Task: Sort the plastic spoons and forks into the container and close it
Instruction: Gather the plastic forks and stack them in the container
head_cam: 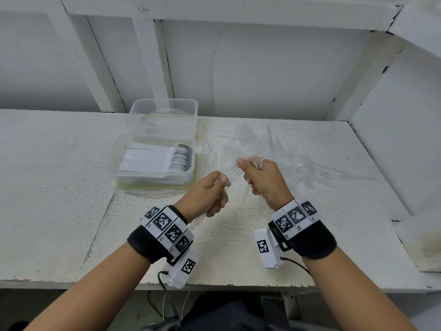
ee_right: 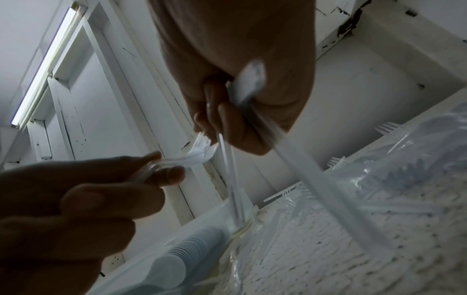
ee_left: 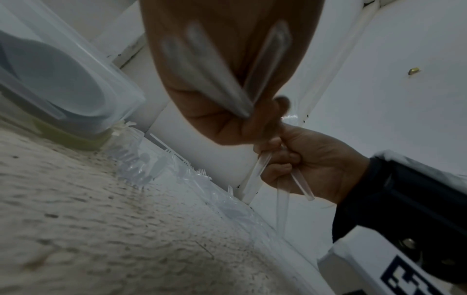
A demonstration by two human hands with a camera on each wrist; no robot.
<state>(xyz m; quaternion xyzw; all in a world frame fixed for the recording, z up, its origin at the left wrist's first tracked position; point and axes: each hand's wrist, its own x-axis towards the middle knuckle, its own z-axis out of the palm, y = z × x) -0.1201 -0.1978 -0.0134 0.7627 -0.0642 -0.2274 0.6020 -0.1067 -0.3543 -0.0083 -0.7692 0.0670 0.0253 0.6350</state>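
Nearest, the left hand (head_cam: pixel 207 192) curls its fingers around a small bunch of clear plastic forks (head_cam: pixel 230 166), handles trailing below the palm and tines pointing up toward the other hand. Just beside it, the right hand (head_cam: pixel 263 180) grips a second bundle of clear plastic cutlery (head_cam: pixel 256 149) in a closed fist, thumb on top; its handles hang down past the wrist in the right wrist view, and what the far ends are is too blurred to tell. Both hands hover above the white painted table (head_cam: pixel 59 199). Behind and to the right of them, a loose pile of clear forks on crinkled transparent wrapping (head_cam: pixel 317 168) lies on the tabletop. To the left, the clear rectangular plastic container (head_cam: pixel 114 161) sits open on the table, a neat row of white plastic spoons (head_cam: pixel 167 157) stacked inside. Farther back, touching it, stands a second clear tub (head_cam: pixel 164 115) against the white wall.
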